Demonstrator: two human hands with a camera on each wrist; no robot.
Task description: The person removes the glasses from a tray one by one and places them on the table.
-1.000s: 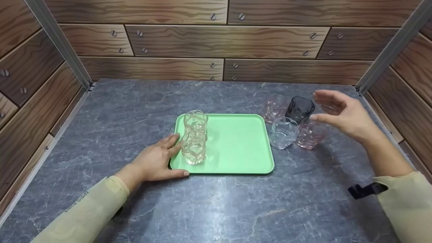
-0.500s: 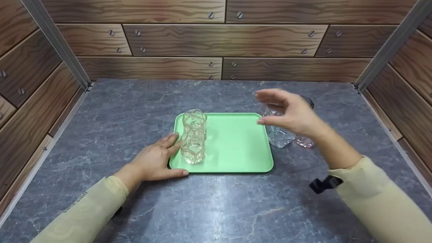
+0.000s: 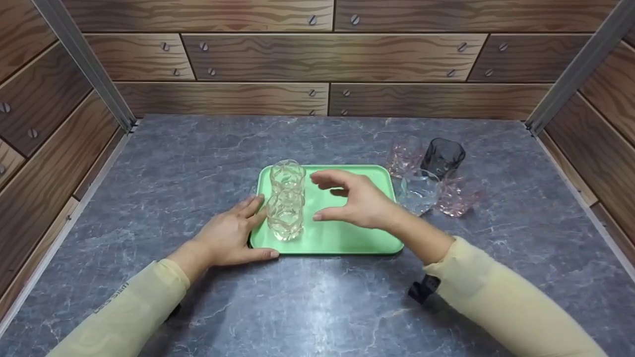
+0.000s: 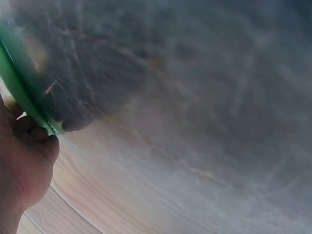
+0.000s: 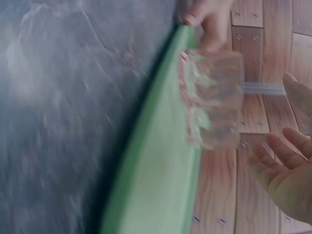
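A green tray [image 3: 347, 243] lies on the table, with two clear faceted glasses [image 3: 285, 220] standing one behind the other along its left side. My left hand [image 3: 228, 235] rests at the tray's left edge, fingers spread and thumb at the near left corner; the left wrist view shows its fingers against the green rim [image 4: 22, 90]. Over the middle of the tray is my right hand [image 3: 364, 201], thumb and fingers parted in a loose curve and nothing between them. Its fingertips point toward the glasses, which stand apart from it in the right wrist view [image 5: 214, 73].
Right of the tray several more glasses stand close together: a dark grey one [image 3: 443, 157], a clear one [image 3: 418, 193] by the tray's edge and two pink ones [image 3: 456, 196]. Wood-patterned walls [image 3: 248, 59] enclose the grey marbled table [image 3: 317, 307] at the back and sides.
My right hand has moved left and toward me, from beside the loose glasses to above the tray. My left hand, the tray and the glasses have stayed in place.
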